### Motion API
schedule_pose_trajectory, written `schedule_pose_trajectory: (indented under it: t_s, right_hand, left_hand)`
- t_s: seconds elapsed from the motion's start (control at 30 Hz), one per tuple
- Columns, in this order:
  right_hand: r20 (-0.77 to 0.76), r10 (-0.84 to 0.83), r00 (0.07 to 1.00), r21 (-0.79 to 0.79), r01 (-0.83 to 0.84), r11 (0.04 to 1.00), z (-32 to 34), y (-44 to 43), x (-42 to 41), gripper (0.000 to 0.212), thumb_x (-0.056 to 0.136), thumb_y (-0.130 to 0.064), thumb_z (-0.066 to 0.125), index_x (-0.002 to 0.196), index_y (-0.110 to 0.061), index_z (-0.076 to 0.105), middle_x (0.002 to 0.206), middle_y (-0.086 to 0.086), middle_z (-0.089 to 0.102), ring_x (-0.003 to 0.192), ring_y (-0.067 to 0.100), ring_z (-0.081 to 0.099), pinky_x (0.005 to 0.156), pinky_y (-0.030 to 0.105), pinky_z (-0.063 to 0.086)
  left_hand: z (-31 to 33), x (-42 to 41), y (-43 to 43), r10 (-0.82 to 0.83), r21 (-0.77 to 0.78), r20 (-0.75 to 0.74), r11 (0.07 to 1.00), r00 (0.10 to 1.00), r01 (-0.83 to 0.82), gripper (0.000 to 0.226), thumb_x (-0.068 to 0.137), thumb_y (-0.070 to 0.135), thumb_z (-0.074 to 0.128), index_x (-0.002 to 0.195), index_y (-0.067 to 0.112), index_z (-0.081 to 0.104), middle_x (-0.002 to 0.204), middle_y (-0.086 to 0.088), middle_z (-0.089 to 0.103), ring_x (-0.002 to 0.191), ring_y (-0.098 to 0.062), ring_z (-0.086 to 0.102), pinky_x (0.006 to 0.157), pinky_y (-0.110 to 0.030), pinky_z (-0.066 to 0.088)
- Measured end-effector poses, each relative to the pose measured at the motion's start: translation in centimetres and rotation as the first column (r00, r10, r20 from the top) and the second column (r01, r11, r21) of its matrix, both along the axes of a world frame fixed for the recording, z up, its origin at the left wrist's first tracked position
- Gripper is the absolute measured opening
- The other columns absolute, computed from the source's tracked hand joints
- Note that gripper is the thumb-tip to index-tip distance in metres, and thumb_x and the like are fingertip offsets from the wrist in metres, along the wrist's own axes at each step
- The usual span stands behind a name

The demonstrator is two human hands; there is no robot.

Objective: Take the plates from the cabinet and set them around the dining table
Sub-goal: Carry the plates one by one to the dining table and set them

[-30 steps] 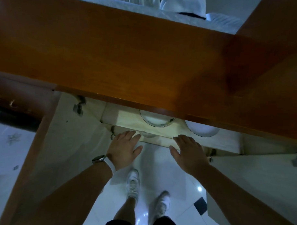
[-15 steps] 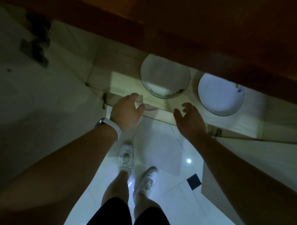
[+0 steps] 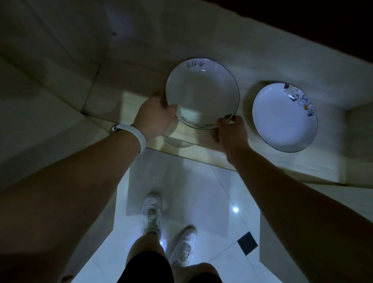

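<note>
A white plate (image 3: 201, 89) with a dark rim and the word "Life" sits on the pale wooden cabinet shelf (image 3: 136, 101). My left hand (image 3: 154, 117) grips its left near edge, thumb over the rim. My right hand (image 3: 230, 132) holds the near right edge, fingers curled at the rim. A second white plate (image 3: 281, 119) with a coloured pattern lies on the shelf to the right, apart from both hands. The edge of another plate (image 3: 178, 143) shows on a lower level under the shelf's front.
The open cabinet door (image 3: 43, 157) stands to my left, another door panel (image 3: 304, 240) to my right. The dark cabinet top (image 3: 312, 23) overhangs above. My feet stand on the glossy white tiled floor (image 3: 180, 183) in front of the shelf.
The camera has dropped lower and closer to the shelf. Both hands have moved forward from the shelf's front edge and taken hold of the "Life" plate's near rim.
</note>
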State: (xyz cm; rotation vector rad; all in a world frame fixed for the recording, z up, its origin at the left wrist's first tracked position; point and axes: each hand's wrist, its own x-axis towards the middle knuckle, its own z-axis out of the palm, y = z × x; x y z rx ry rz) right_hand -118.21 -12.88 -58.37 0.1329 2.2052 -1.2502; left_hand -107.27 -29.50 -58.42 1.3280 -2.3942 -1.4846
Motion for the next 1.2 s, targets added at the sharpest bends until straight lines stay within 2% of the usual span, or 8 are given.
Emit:
schedule_pose_trajectory:
  t_s: [0.13, 0.27, 0.37, 0.6, 0.7, 0.8, 0.97, 1.2]
  right_hand:
    - [0.03, -0.033, 0.999, -0.068, 0.035, 0.997, 0.0, -0.8, -1.0, 0.018, 0.084, -0.011, 0.051, 0.1, -0.003, 0.053, 0.08, 0.015, 0.061, 0.061, 0.026, 0.059, 0.047, 0.028, 0.05]
    - [0.026, -0.048, 0.999, -0.088, 0.05, 0.995, -0.5, -0.9, -2.0, 0.019, 0.084, -0.006, 0.049, 0.102, -0.011, 0.054, 0.098, 0.018, 0.063, 0.072, 0.03, 0.067, 0.054, 0.038, 0.059]
    - [0.088, -0.086, 0.992, -0.147, 0.099, 0.984, -0.8, -0.8, -2.4, 0.021, 0.085, -0.002, 0.048, 0.091, -0.022, 0.054, 0.105, 0.015, 0.062, 0.089, 0.034, 0.067, 0.063, 0.047, 0.061]
    - [0.137, -0.066, 0.988, -0.216, 0.095, 0.972, -0.1, 0.0, -1.6, 0.037, 0.08, 0.003, 0.048, 0.107, -0.021, 0.053, 0.109, 0.013, 0.06, 0.094, 0.033, 0.065, 0.063, 0.044, 0.06]
    - [0.136, -0.042, 0.99, -0.251, 0.076, 0.965, 1.0, 0.7, -0.7, 0.051, 0.074, 0.004, 0.044, 0.116, -0.022, 0.055, 0.115, 0.011, 0.062, 0.101, 0.033, 0.064, 0.067, 0.049, 0.06]
    - [0.101, -0.015, 0.995, -0.289, 0.044, 0.956, 2.7, 1.9, 0.7, 0.048, 0.079, 0.006, 0.04, 0.107, -0.03, 0.056, 0.112, 0.005, 0.061, 0.104, 0.029, 0.061, 0.072, 0.049, 0.06]
    - [0.014, 0.029, 0.999, -0.201, -0.026, 0.979, 4.5, 5.4, 2.7, 0.042, 0.084, -0.004, 0.044, 0.12, -0.026, 0.049, 0.116, 0.003, 0.057, 0.104, 0.026, 0.059, 0.072, 0.048, 0.061]
    - [-0.003, -0.084, 0.996, -0.074, 0.083, 0.994, 7.5, 10.0, 6.2, 0.035, 0.077, -0.011, 0.047, 0.109, -0.02, 0.054, 0.099, 0.002, 0.062, 0.094, 0.025, 0.062, 0.074, 0.046, 0.06]
  left_hand:
    - [-0.3, -1.1, -0.7, 0.007, -0.007, -0.028, 1.0, 1.0, -0.007, 0.03, 0.093, 0.031, 0.057, 0.114, 0.009, 0.056, 0.091, -0.001, 0.058, 0.081, -0.022, 0.054, 0.062, -0.026, 0.036]
    - [-0.6, -2.0, -1.6, 0.028, 0.023, -0.035, 0.999, 0.999, -0.027, 0.02, 0.091, 0.029, 0.055, 0.105, 0.016, 0.06, 0.093, -0.005, 0.066, 0.082, -0.027, 0.064, 0.07, -0.035, 0.054]
    - [-0.4, -2.5, -2.1, 0.119, 0.184, -0.075, 0.977, 0.99, -0.104, 0.014, 0.086, 0.019, 0.051, 0.089, 0.014, 0.064, 0.093, -0.017, 0.07, 0.081, -0.035, 0.069, 0.069, -0.051, 0.06]
    - [0.3, -2.1, -1.3, 0.171, 0.251, -0.099, 0.958, 0.98, -0.141, 0.019, 0.094, 0.011, 0.046, 0.109, 0.01, 0.058, 0.102, -0.013, 0.065, 0.075, -0.031, 0.068, 0.06, -0.049, 0.061]
    - [0.4, -1.4, -1.0, 0.163, 0.219, -0.104, 0.966, 0.981, -0.137, 0.021, 0.091, 0.011, 0.045, 0.109, 0.008, 0.056, 0.104, -0.016, 0.063, 0.086, -0.038, 0.065, 0.07, -0.054, 0.058]
    - [0.7, 0.0, 0.0, 0.135, 0.244, -0.097, 0.964, 0.986, -0.107, 0.024, 0.089, 0.02, 0.045, 0.11, 0.014, 0.055, 0.109, -0.013, 0.064, 0.095, -0.036, 0.063, 0.08, -0.054, 0.056]
    - [3.1, 2.5, 3.3, 0.133, 0.347, -0.133, 0.935, 0.982, -0.08, 0.019, 0.096, 0.012, 0.044, 0.11, 0.022, 0.051, 0.11, -0.006, 0.061, 0.099, -0.027, 0.061, 0.078, -0.047, 0.058]
    - [6.3, 5.2, 7.6, 0.019, 0.38, -0.182, 0.923, 0.983, 0.053, 0.037, 0.096, 0.003, 0.046, 0.127, 0.022, 0.045, 0.118, -0.002, 0.058, 0.107, -0.024, 0.058, 0.082, -0.044, 0.056]
